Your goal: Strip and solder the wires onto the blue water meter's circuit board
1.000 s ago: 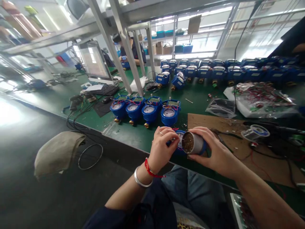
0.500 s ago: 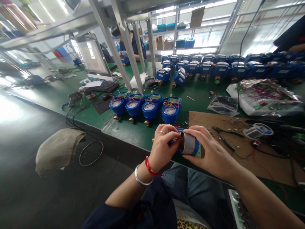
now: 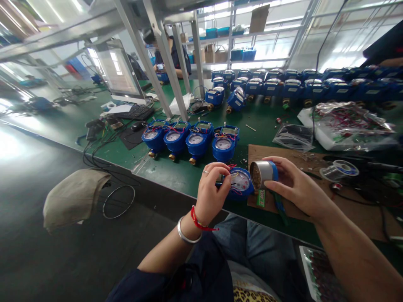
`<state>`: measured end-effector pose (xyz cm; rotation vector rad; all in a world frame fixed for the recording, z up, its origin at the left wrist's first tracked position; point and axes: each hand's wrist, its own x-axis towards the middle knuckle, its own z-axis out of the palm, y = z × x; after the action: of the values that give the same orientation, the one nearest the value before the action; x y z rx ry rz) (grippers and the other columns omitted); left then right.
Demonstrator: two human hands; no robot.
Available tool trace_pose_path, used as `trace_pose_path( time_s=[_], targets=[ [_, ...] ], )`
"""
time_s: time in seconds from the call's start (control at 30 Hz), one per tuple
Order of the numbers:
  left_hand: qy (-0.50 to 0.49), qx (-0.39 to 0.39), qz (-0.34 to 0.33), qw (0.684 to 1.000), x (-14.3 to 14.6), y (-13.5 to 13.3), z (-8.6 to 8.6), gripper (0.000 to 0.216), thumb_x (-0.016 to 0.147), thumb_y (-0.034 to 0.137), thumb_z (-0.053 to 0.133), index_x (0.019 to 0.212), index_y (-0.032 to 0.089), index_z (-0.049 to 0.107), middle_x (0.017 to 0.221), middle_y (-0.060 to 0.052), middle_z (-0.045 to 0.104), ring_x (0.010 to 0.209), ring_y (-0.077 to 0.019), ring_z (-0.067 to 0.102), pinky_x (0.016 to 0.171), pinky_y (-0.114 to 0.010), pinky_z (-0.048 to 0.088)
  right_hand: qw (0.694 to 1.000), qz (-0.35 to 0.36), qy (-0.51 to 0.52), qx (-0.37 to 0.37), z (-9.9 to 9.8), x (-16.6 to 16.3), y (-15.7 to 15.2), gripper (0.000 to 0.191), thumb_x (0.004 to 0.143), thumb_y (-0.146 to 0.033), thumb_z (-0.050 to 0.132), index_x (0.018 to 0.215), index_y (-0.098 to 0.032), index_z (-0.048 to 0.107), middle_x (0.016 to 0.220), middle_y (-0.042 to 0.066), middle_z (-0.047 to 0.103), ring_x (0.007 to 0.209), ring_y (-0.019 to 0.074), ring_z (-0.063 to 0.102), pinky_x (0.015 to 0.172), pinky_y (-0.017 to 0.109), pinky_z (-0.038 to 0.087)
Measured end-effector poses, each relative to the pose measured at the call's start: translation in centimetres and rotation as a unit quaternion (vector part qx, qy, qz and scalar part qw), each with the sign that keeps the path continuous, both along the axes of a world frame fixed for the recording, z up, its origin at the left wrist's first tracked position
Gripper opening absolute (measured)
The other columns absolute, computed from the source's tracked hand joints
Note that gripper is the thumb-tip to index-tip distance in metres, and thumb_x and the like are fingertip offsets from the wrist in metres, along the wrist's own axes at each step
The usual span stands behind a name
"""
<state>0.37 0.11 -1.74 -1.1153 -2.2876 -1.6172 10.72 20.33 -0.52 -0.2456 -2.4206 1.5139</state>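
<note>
A blue water meter [image 3: 241, 183] with a white dial and loose red wires lies at the near edge of the green bench. My left hand [image 3: 212, 193] pinches something small at the meter's left side; what it pinches is too small to tell. My right hand [image 3: 294, 184] holds a small silver tin [image 3: 262, 173] with a blue band, tilted on its side just right of the meter, its open mouth showing brownish contents. A silver bangle and a red thread sit on my left wrist.
A row of blue meters [image 3: 189, 140] stands behind my hands, and many more [image 3: 299, 88] line the back. A cardboard sheet [image 3: 315, 184], solder spool [image 3: 341, 168], plastic bags [image 3: 343, 123], monitor [image 3: 118, 73] and cables lie around. Another person [image 3: 171, 52] works beyond the metal frame.
My right hand has drawn the tin up and to the right, off the meter, so the meter's dial now shows. My left hand has stayed at the meter's left side.
</note>
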Motion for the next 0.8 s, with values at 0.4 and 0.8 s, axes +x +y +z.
trace_pose_path(
  time_s=[0.4,0.8],
  targets=[
    [-0.015,0.008,0.014,1.000,0.0,0.1,-0.1,0.006,0.089,0.017,0.052,0.084,0.019,0.056,0.102,-0.006,0.061,0.101,-0.0182,0.057,0.093,-0.035,0.044,0.968,0.088,-0.018,0.233,1.6,-0.2,-3.1,0.062,0.076,-0.048,0.067,0.132,-0.026,0.051,0.131,0.006,0.058,0.117,0.0261,0.057,0.099,0.041,0.048],
    [-0.019,0.023,0.013,0.999,-0.1,0.2,-0.3,0.006,0.088,0.017,0.053,0.084,0.019,0.056,0.101,-0.005,0.062,0.099,-0.0178,0.057,0.092,-0.034,0.044,0.991,-0.081,0.081,-0.063,-0.3,-0.6,1.2,0.052,0.079,-0.044,0.066,0.127,-0.026,0.054,0.123,0.007,0.061,0.106,0.0217,0.061,0.089,0.034,0.051]
  ],
)
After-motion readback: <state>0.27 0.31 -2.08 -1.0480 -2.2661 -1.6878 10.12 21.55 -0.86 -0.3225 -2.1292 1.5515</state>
